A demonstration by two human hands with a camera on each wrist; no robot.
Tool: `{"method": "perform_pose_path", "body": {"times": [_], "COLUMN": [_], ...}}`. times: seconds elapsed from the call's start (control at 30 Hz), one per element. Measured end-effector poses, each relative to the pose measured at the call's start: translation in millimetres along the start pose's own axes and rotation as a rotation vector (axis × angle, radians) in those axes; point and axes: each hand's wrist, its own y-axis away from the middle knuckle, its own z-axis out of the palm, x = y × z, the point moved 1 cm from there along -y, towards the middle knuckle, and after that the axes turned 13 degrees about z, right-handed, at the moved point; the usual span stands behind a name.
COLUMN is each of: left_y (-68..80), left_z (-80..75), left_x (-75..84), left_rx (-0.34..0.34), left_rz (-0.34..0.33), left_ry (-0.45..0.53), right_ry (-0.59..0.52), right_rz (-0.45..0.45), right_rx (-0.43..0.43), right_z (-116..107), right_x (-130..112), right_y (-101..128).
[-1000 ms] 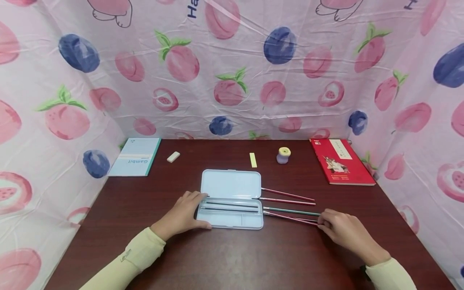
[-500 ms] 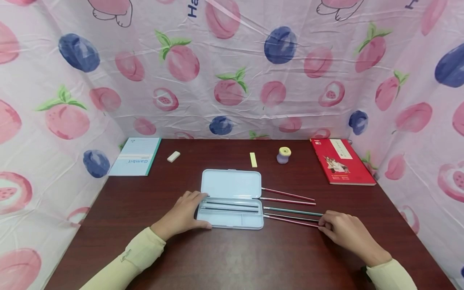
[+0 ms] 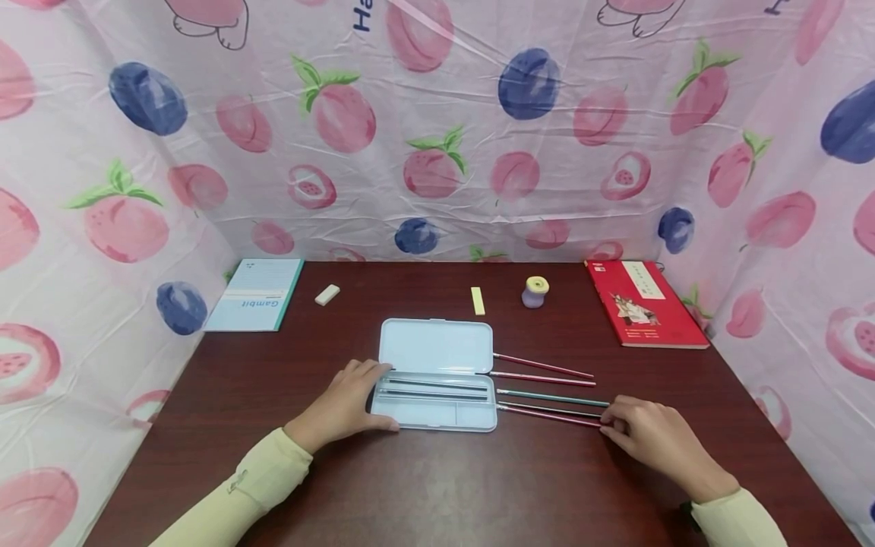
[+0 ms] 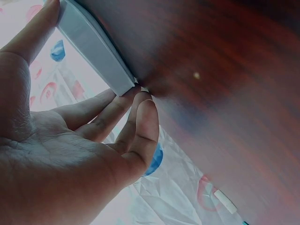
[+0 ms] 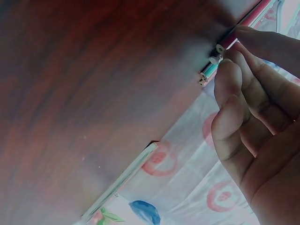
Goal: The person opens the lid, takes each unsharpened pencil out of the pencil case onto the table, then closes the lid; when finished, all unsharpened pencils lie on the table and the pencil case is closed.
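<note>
Pencil case (image 3: 435,346) was gripped; pencils (image 3: 550,417) were pinched.
Left hand (image 3: 347,399) clasped the case's left end; right hand (image 3: 645,427) pinched the pencils' outer ends.

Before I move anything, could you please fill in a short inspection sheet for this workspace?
Surface: dark reddish-brown table.
Job's things: open pencil case with two dark pencils inside; outside it, to the right, two upper red pencils, a green pencil, a dark one and a lower red pencil.
Clutter: pale blue notebook, white eraser, yellow strip, yellow-and-purple object, red book, all farther back.
Hands: left hand holds the case's left end; right hand pinches the lower red pencil's end, beside the green one's.
Cables: nothing seen.
Surroundings: fruit-print cloth behind and on both sides.
</note>
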Motion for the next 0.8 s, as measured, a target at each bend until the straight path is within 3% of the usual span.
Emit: {"method": "perform_pose_path", "body": {"times": [0.47, 0.8], "left_y": [-0.7, -0.2], "left_z": [-0.5, 0.4], "left_x": [-0.2, -0.9], "left_rx": [-0.002, -0.005], "left_rz": [0.005, 0.001], "left_ry": [0.004, 0.009], "right_ry": [-0.017, -0.083], "right_rz": [-0.040, -0.163], "right_rx": [0.039, 0.070], "right_z": [-5, -4], "right_x": [-12, -52], "right_y": [-9, -35]}}
